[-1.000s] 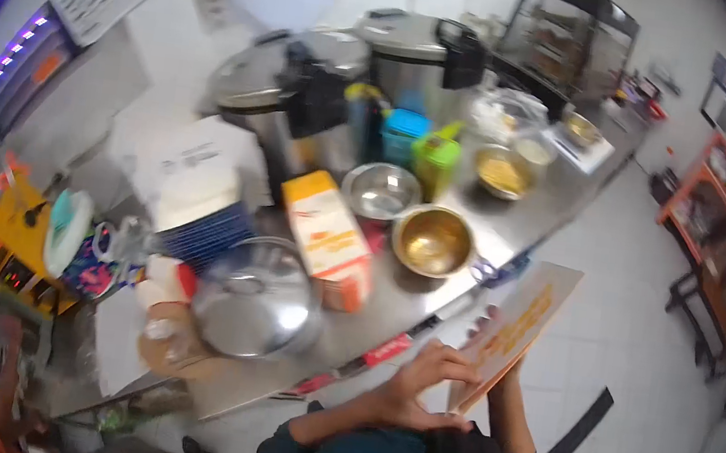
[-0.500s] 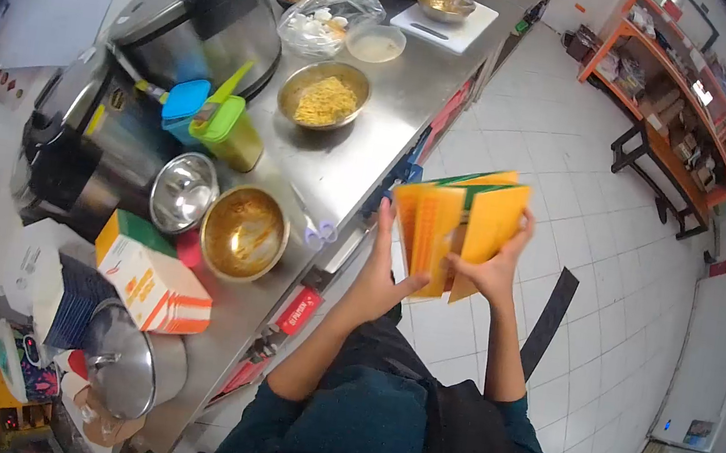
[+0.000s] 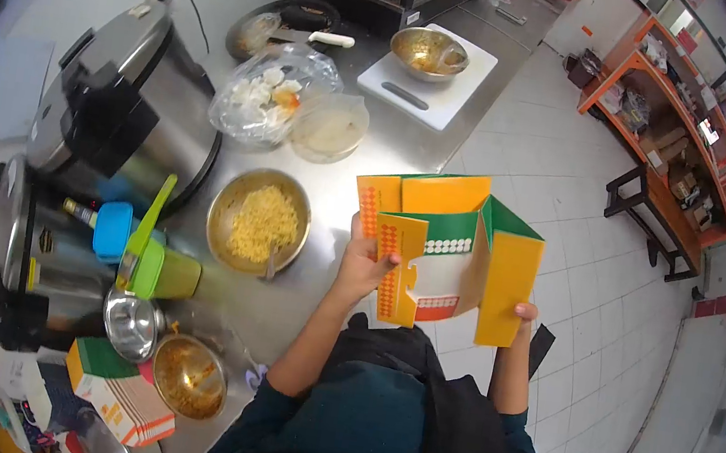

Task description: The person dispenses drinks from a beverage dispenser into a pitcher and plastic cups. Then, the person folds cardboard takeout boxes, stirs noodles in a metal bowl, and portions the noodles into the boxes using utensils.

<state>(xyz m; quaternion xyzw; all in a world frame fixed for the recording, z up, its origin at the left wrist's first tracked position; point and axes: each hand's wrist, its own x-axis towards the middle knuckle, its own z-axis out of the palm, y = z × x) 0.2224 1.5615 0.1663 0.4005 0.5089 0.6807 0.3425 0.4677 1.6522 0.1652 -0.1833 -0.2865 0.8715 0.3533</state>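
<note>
A yellow-and-green folding carton [image 3: 448, 245] is held in front of the person's waist, its panels spread apart and a gap showing between the two front flaps. The left hand [image 3: 365, 262] pinches its left side, thumb across the dotted yellow flap. The right hand [image 3: 525, 316] grips the lower right edge, thumb on the plain yellow panel; its other fingers are mostly hidden behind.

In this view the carton's left side overlaps the steel counter [image 3: 330, 199], whose long edge passes behind it, while the right side stands over the tiled floor [image 3: 593, 326]. Open floor spreads from there to the orange shelf unit [image 3: 597, 88] and dark-legged bench [image 3: 669, 198], both well apart from the hands.

On the counter, a metal bowl [image 3: 306, 205] of yellow noodles [image 3: 263, 222] sits near the left hand, bare steel between. Beyond the carton, a white cutting board [image 3: 454, 106] bearing another metal bowl [image 3: 430, 55] lies close to the counter's edge. The lime-green container [image 3: 178, 275] and printed paper carton [image 3: 124, 401] crowd the counter's lower left.
</note>
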